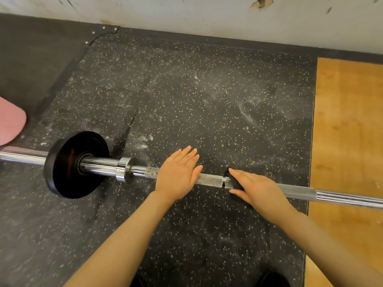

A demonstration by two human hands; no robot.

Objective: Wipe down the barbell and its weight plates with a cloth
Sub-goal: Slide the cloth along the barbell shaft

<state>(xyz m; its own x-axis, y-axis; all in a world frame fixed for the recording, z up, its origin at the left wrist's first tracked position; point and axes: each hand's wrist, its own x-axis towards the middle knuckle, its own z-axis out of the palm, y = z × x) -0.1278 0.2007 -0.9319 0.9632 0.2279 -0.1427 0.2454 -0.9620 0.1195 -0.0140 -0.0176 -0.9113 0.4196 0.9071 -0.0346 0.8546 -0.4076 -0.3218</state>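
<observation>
- Two bare arms come up from the bottom of the frame, and they are the closest things to the camera in the head view.
- Left hand [178, 175] lies flat over the barbell [211, 180] near the middle of the frame. Its fingers are straight and close together, and they point toward the upper right. It holds nothing.
- Right hand [257, 188] is just to the right of it. Its fingers are straight too, and they press a black cloth [230, 177] down on the bar. Only small bits of the cloth peek out past the fingertips and under the hand.
- Between the two hands you can see a rough, bumpy part of the bar with a thin dark ring on it.
- The barbell lies on the floor and runs from the left edge to the right edge of the frame, going a little lower on the right.
- A black weight plate [70, 164] sits on the bar at the lower left. A shiny collar [124, 169] is just beside it, on the side nearer the hands.
- The black rubber mat [186, 96] under it all has tiny yellow and white specks and some white dusty smears.
- A wooden floor panel [348, 125] fills the right side.
- A scuffed white wall [186, 13] runs along the top.
- Something pink [10, 121] shows at the left edge. I cannot tell what it is.
</observation>
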